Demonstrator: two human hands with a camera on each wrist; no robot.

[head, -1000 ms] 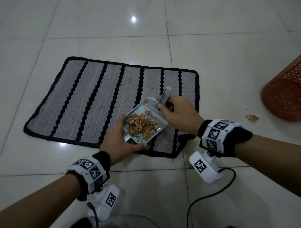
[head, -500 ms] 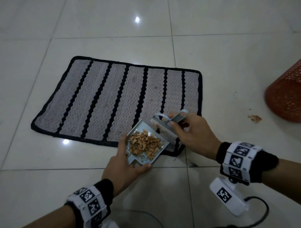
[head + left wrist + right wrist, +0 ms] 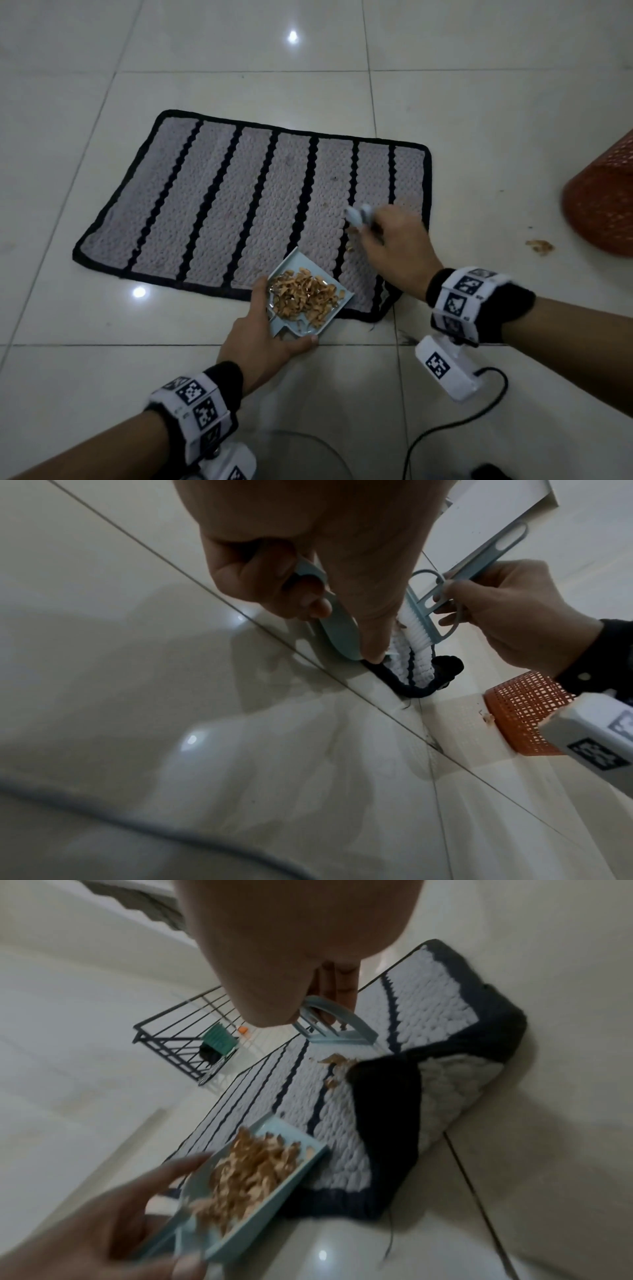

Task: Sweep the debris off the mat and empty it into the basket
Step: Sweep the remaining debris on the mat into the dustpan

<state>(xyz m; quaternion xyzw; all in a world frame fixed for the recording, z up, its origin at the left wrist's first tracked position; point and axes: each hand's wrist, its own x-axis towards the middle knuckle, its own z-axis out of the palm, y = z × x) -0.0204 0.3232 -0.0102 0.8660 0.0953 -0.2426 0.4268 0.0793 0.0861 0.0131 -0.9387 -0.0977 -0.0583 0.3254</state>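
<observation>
Left hand (image 3: 260, 337) clamped on rear of light, stiff pale-blue plastic dustpan (image 3: 310, 294) heaped with loose tan shavings (image 3: 303, 298), kept level; right hand (image 3: 394, 246) gripping small blue hand brush (image 3: 455, 588).

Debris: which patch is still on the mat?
The few flakes beside the right hand and brush; the big pile fills the dustpan, another scrap lies near the basket.

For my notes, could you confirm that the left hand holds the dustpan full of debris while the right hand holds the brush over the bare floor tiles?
Not quite: the head view shows the right hand holding the brush over the mat. The left hand does hold the dustpan full of debris.
</observation>
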